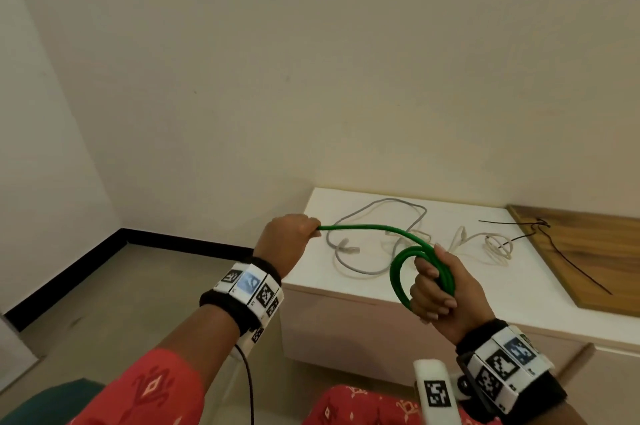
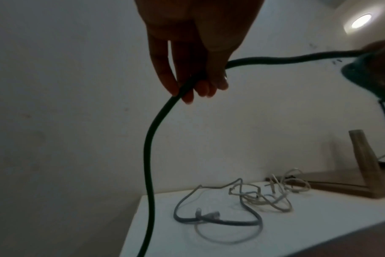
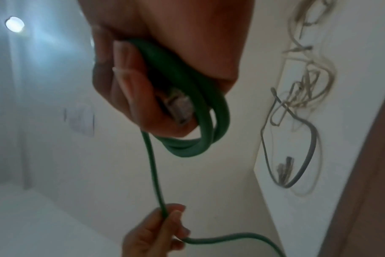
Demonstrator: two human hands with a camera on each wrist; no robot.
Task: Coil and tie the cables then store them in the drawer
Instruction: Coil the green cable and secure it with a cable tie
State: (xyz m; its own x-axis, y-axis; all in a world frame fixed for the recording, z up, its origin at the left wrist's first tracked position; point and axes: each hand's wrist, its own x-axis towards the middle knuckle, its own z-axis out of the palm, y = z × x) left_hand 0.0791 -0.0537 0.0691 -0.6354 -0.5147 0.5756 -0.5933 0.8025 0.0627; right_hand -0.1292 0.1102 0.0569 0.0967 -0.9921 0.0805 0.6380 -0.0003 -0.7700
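Note:
My right hand [image 1: 438, 289] grips a small coil of green cable [image 1: 401, 269] in front of the white cabinet, its fingers curled round the loops. A clear plug [image 3: 180, 106] sits in that palm. From the coil a straight run of the green cable [image 3: 153, 173] goes left to my left hand [image 1: 294, 237], which pinches it; the loose tail [image 2: 148, 173] hangs down below. A grey cable [image 1: 377, 237] and a white cable [image 1: 491, 244] lie loose on the cabinet top [image 1: 540, 293]. Thin black ties [image 1: 561, 251] lie across the wooden board.
A wooden board [image 1: 595, 251] lies on the cabinet's right part against the wall. The cabinet's front [image 1: 346, 331] is below my hands; no drawer shows as pulled out. Bare floor [image 1: 121, 293] and a corner of walls are at the left.

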